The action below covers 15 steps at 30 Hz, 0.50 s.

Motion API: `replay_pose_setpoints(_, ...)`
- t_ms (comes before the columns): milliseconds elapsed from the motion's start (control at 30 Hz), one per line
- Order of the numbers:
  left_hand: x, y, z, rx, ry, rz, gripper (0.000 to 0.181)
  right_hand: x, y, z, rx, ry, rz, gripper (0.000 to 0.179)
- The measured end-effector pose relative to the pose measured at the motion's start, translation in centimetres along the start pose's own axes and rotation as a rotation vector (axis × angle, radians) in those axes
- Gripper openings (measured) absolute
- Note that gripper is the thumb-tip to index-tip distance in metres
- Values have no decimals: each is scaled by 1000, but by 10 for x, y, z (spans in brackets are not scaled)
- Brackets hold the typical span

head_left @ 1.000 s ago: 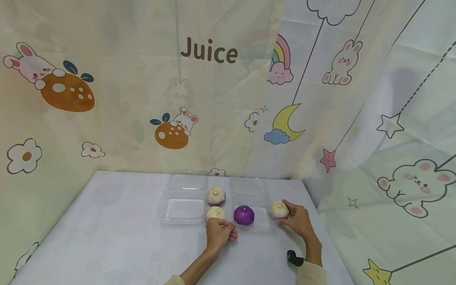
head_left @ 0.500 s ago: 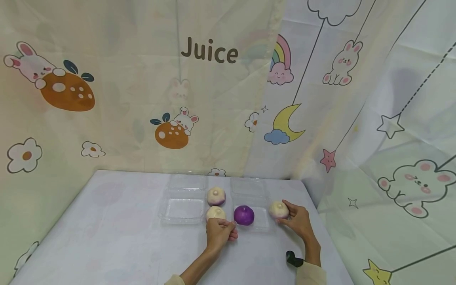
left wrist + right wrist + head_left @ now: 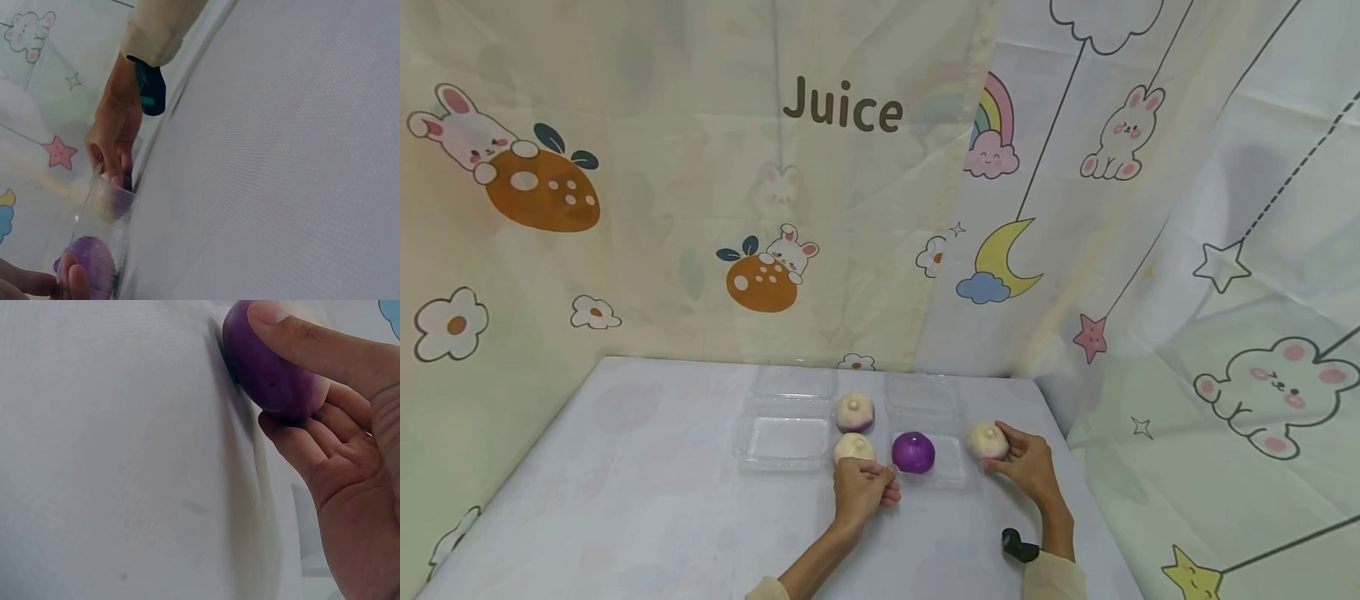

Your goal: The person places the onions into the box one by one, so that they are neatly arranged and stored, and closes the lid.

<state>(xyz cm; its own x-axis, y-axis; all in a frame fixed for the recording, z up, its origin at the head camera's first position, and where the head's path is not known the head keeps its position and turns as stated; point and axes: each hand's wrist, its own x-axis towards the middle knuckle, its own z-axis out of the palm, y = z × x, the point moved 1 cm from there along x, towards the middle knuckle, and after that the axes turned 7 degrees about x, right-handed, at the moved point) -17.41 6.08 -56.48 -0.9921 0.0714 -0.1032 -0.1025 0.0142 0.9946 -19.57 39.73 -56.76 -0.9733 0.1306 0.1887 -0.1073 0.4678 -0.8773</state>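
My right hand (image 3: 1030, 467) grips a cream-and-purple turnip (image 3: 987, 442) at the table's right side, thumb and fingers on opposite sides. The right wrist view shows its purple underside (image 3: 269, 375) close to the cloth. My left hand (image 3: 861, 496) pinches the near left corner of the right clear plastic container (image 3: 953, 467). Inside that container, at its left, sits a purple turnip-shaped vegetable (image 3: 913, 452). Another cream turnip (image 3: 854, 447) lies just behind my left hand, which hides its near side. Behind it stands one more cream-and-purple turnip (image 3: 855, 412).
A second clear plastic container (image 3: 786, 446) lies at the left with its lid laid back. The right container's lid (image 3: 922, 393) is also folded back. A dark band (image 3: 1019, 546) sits by the right sleeve. Printed curtains (image 3: 865, 250) hang behind the white-covered table (image 3: 647, 483).
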Motion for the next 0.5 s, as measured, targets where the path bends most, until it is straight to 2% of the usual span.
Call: replay_pose_setpoints(500, 0, 0, 0, -1, -10, 9, 17, 0, -1, 0, 20, 2, 38, 85)
